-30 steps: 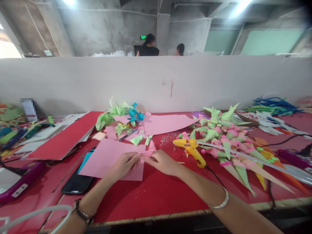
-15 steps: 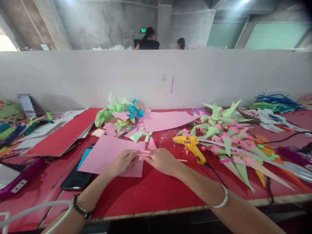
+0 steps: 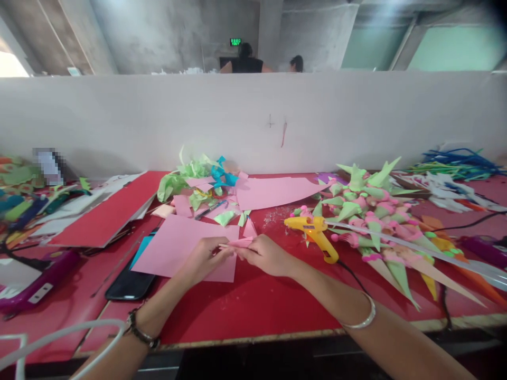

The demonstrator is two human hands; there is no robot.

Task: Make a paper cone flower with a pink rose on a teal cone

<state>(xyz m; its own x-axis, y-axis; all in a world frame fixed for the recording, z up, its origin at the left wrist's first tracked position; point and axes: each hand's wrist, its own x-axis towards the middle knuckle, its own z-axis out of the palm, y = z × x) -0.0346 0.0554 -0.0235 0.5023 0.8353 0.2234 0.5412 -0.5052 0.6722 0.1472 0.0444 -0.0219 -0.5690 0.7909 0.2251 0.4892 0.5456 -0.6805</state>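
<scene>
Both hands meet over the red table (image 3: 253, 311) and pinch one small folded pink paper piece (image 3: 242, 243). My left hand (image 3: 206, 257) grips its left end with closed fingers. My right hand (image 3: 264, 255) grips its right end, fingers curled. Under my left hand lies a flat pink paper sheet (image 3: 174, 245). A yellow glue gun (image 3: 312, 232) lies on the table just right of my right hand, its black cord trailing toward the front edge.
A heap of finished pink and green paper cones (image 3: 372, 221) fills the right side. Green, blue and pink scraps (image 3: 198, 184) sit at the back, a black phone (image 3: 130, 282) and red card (image 3: 106, 216) on the left. A grey partition (image 3: 253, 121) stands behind; two people beyond it.
The hands stay joined on the pink piece and have shifted slightly up and right in view as the head tipped down. The pink piece is held a bit higher between the fingertips.
</scene>
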